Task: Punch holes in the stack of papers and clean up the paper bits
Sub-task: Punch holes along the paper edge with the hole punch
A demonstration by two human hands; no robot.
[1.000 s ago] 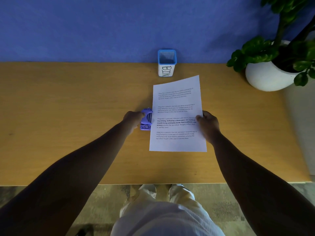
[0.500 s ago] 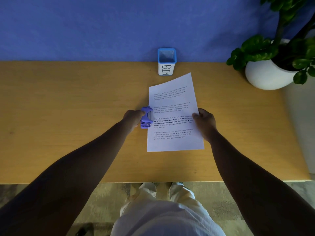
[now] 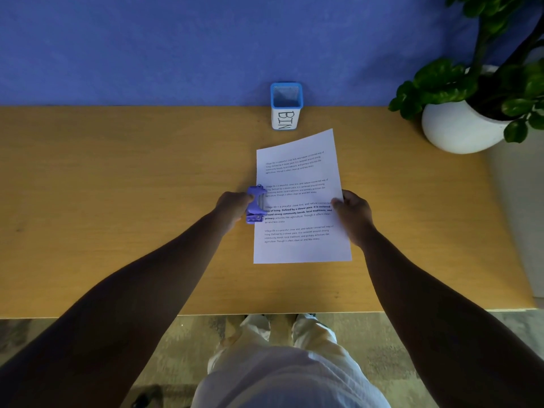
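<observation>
Between both fingers [image 3: 338, 201], seemingly, papers [image 3: 300, 201].

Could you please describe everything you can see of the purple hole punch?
The hole punch is small, purple and plastic-looking, with a grey metal strip along its slot. It sits on the wooden desk at the left edge of the papers, about mid-height. The left hand holds it from the left.
</observation>
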